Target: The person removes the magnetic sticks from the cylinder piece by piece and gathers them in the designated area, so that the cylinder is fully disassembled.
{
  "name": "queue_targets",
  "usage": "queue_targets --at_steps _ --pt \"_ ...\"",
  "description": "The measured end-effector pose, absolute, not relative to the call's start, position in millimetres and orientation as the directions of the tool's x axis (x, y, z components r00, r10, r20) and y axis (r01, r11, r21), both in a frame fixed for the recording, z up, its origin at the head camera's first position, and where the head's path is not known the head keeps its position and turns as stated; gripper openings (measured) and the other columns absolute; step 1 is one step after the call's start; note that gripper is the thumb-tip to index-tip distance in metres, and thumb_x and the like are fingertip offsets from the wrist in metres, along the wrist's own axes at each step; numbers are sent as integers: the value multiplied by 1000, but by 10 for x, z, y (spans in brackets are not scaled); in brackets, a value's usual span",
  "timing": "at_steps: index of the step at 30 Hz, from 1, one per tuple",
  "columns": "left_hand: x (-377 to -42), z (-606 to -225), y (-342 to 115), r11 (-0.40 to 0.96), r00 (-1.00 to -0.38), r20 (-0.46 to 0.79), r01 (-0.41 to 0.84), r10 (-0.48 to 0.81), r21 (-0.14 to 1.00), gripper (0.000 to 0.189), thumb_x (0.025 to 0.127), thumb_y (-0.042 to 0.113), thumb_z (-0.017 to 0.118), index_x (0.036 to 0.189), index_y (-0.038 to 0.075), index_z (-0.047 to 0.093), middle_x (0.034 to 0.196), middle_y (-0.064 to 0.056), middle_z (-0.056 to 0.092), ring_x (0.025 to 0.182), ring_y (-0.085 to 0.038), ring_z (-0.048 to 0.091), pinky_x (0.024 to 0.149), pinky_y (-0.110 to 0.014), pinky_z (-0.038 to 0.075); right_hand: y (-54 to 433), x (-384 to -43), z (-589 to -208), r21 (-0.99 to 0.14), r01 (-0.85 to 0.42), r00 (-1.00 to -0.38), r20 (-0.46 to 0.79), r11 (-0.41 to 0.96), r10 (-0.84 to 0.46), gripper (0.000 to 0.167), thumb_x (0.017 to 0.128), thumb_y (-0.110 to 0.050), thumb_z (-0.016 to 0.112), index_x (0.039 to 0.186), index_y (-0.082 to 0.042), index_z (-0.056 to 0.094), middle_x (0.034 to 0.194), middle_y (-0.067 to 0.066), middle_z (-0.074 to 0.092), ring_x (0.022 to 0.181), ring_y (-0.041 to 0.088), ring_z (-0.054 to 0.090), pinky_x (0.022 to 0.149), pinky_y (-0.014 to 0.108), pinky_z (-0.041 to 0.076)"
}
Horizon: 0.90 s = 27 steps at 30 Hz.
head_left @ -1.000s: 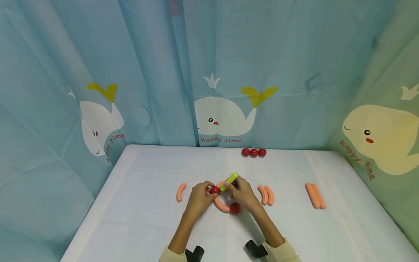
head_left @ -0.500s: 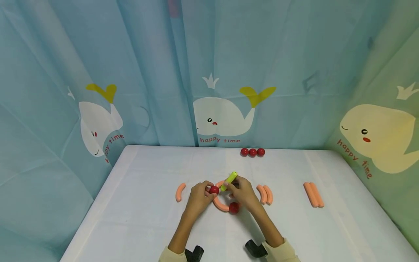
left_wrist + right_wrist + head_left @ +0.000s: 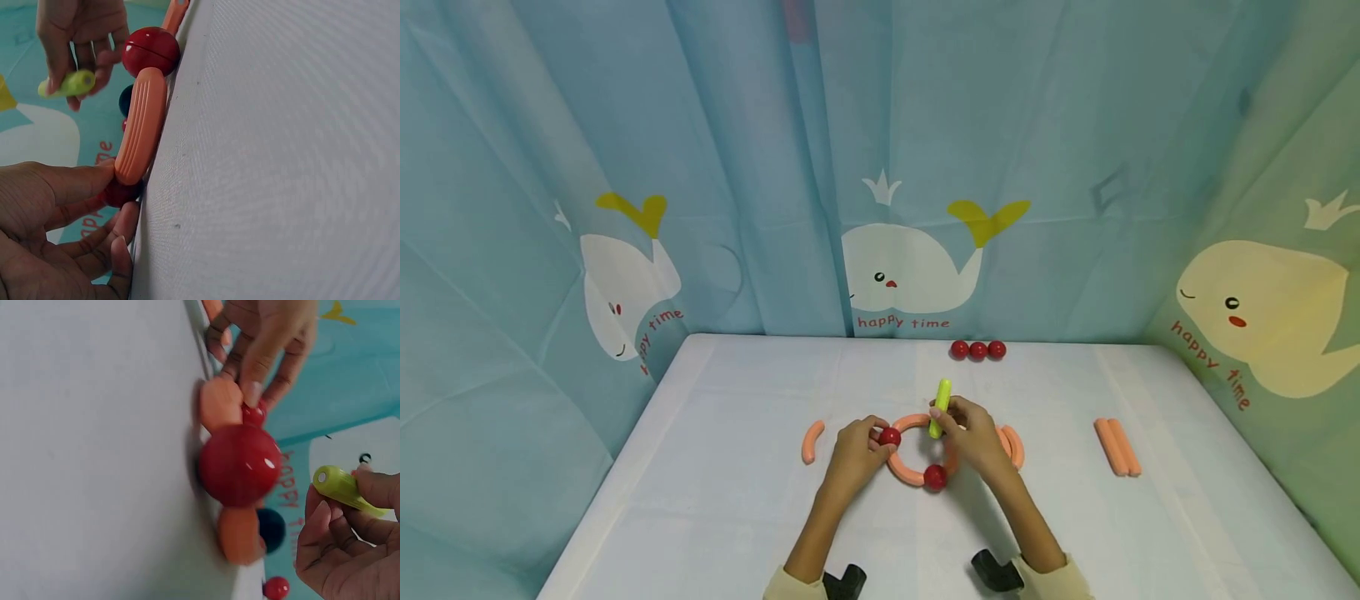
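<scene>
A ring of curved orange sticks (image 3: 905, 472) and balls lies in the middle of the white table. My left hand (image 3: 856, 452) pinches the small red ball (image 3: 890, 437) at the ring's left side. The front joint is a larger red ball (image 3: 936, 477) with a slit (image 3: 151, 52). A dark ball (image 3: 271, 530) shows on the ring's far side in both wrist views. In my right hand (image 3: 974, 435), a straight yellow-green stick (image 3: 942, 400) is held between thumb and fingers, raised over the ring's right part. That hand hides some of the ring.
Three red balls (image 3: 978, 351) sit in a row at the table's back edge. One curved orange stick (image 3: 812, 442) lies left of the ring, two more (image 3: 1016, 447) to its right. Two straight orange sticks (image 3: 1117, 447) lie farther right. A blue whale-print curtain (image 3: 760, 167) surrounds the table.
My right hand has moved a little to the right with the yellow-green stick, which has turned more upright in the head view. My left hand stays on the red ball.
</scene>
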State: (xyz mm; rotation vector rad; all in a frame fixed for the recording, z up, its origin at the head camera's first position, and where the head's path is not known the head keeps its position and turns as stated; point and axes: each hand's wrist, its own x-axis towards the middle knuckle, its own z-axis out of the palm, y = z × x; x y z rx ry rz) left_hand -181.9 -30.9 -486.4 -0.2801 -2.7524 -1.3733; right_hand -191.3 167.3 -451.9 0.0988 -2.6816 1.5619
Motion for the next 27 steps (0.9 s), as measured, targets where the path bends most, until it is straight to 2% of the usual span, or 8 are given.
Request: queue_targets --at_steps 4,8,14,19,21,23,25,27 --pt "-1812 -4860 -311 588 -984 112 172 138 790 28 84 9 76 110 3 68 91 -9 66 75 -10 58 62 -20 48 1814 -1903 -4472 -852 -53 -998 62 521 0 29 93 -20 67 113 1 66 101 13 70 101 27 66 72 17 50" --pt "-1821 -4867 -312 592 -987 96 156 132 790 29 85 11 75 111 4 68 92 -8 66 75 -10 58 63 -19 48 1989 -1872 -4433 -822 -14 -996 61 569 64 36 90 -24 72 113 2 64 99 15 68 97 27 65 69 16 50" --pt "-1812 -4871 -303 596 -988 87 147 128 789 30 85 12 75 112 4 67 92 -7 66 75 -10 57 63 -19 48 2336 -1805 -4404 -759 -1 -987 104 651 120 42 92 -34 68 116 0 64 105 16 68 101 31 64 71 22 51" --pt "-1801 -4875 -296 596 -989 77 136 125 791 30 84 11 75 112 4 67 92 -7 65 75 -10 57 63 -20 48 2694 -1733 -4379 -709 -25 -971 185 705 152 40 94 -32 66 116 2 66 102 20 69 96 33 65 62 21 48" --pt "-1799 -4871 -295 596 -990 76 134 122 792 30 84 11 75 112 4 67 92 -7 65 75 -10 57 63 -20 48 2839 -1698 -4355 -695 -8 -964 197 719 179 41 94 -32 66 116 2 66 102 21 70 91 26 66 59 21 47" --pt "-1800 -4868 -296 598 -990 74 131 119 791 30 84 11 75 112 4 67 92 -7 65 75 -10 57 63 -20 48 2988 -1664 -4337 -685 23 -956 198 728 217 42 93 -33 66 114 3 67 102 23 70 82 12 64 57 20 47" --pt "-1803 -4866 -296 600 -991 69 126 118 790 30 85 11 75 112 4 67 92 -7 64 75 -10 57 63 -20 48 3142 -1630 -4331 -675 72 -946 187 734 264 43 92 -34 67 113 3 67 102 23 71 74 -3 57 56 19 46" --pt "-1806 -4868 -297 601 -991 64 122 117 790 30 85 11 75 112 4 67 92 -7 64 75 -10 56 62 -20 48 3297 -1604 -4337 -659 121 -933 180 743 312 43 92 -35 68 111 4 68 100 23 71 69 -11 50 55 18 45"
